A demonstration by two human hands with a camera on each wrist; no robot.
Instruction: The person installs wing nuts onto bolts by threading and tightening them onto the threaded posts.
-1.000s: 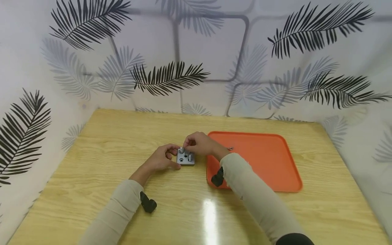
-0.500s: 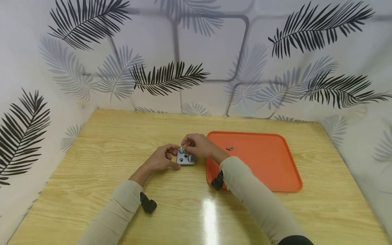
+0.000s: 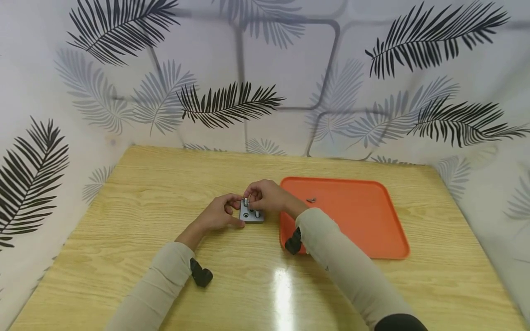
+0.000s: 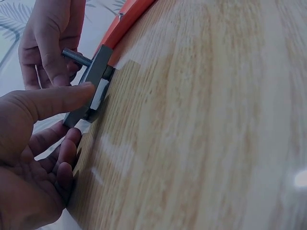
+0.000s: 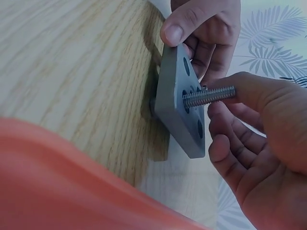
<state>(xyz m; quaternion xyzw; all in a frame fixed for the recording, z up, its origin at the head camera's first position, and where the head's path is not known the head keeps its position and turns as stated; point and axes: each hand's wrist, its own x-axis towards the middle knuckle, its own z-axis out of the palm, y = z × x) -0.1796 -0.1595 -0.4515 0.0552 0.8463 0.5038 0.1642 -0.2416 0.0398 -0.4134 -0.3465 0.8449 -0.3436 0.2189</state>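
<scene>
A small grey metal plate (image 3: 253,220) with round holes is held at its left side by my left hand (image 3: 217,213), thumb and fingers on opposite edges. One threaded bolt (image 5: 211,97) stands up through the plate's near right hole. At the far left hole rises a second bolt (image 3: 246,202), pinched by the fingertips of my right hand (image 3: 269,195); in the right wrist view those fingers hide most of it. Bolt heads (image 4: 109,72) show under the plate in the left wrist view, between it and the tabletop.
To the right of the plate lies an orange tray (image 3: 352,220), its left part under my right forearm. On it is a small metal piece (image 3: 311,200), too small to identify. A leaf-patterned cloth (image 3: 281,92) hangs behind the wooden table (image 3: 174,179).
My right fingertips have shifted slightly left and turned about the far left bolt. My left hand keeps its grip, and the plate stays in place.
</scene>
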